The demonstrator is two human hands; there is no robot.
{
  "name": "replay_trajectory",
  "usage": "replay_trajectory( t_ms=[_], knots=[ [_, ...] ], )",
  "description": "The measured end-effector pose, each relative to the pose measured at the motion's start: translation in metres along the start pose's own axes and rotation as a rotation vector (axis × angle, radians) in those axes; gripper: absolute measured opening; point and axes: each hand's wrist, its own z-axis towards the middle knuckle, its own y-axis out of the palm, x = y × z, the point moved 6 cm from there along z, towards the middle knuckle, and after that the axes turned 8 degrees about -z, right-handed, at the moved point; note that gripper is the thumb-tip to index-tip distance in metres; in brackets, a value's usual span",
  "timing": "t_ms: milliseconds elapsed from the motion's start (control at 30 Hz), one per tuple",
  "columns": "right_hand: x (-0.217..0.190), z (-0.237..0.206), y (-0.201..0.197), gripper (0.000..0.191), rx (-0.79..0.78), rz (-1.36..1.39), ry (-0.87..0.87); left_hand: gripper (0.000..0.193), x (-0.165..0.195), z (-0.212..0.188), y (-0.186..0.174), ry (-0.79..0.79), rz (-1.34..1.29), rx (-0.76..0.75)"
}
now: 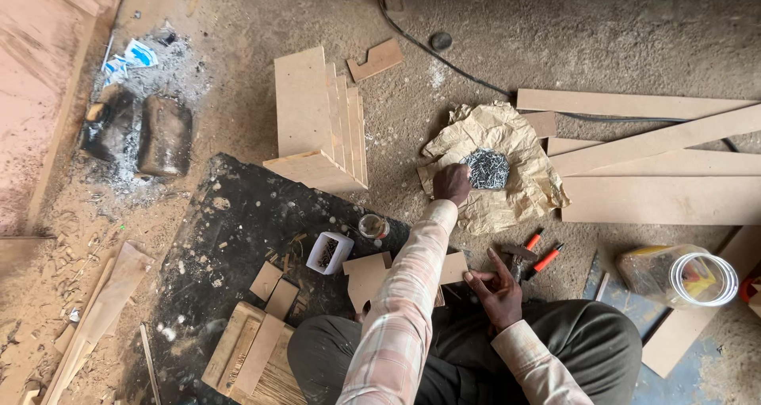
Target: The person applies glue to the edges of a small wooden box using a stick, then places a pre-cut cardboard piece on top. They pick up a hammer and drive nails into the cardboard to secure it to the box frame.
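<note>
The left hand [452, 183] reached out, fingers curled down at the left edge of the heap of nails [486, 168]; whether it pinched any could not be told. The nails lay on crumpled brown paper [515, 195] spread on the dirt floor [238, 24]. The right hand [498, 292] rested half open and empty above the lap, just beside orange-handled pliers [539, 254]. A clear plastic jar [682, 276] lay on its side near the floor's right edge. Bare floor stayed open beyond the stacked boards [321, 124].

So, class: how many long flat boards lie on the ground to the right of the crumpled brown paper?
4, perhaps more hidden beneath: top board, slanted board crossing below it, a third under that, and the widest nearest the plastic jar.
</note>
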Motion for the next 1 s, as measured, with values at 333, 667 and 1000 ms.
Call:
replay_trajectory(
  t_ms=[333,667,1000],
  knots=[
    [0.000,0.000,-0.001,0.082,-0.001,0.002,-0.030,0.026,0.019,-0.010,-0.009,0.066,-0.096,-0.001],
    [-0.004,0.003,-0.002,0.087,-0.014,-0.023,-0.016,0.015,-0.002,-0.114,-0.043,0.150,-0.336,0.205],
    [-0.034,0.003,-0.001,0.087,-0.007,-0.252,-0.031,0.015,-0.058,-0.235,-0.083,0.034,-0.645,0.336]
  ],
)
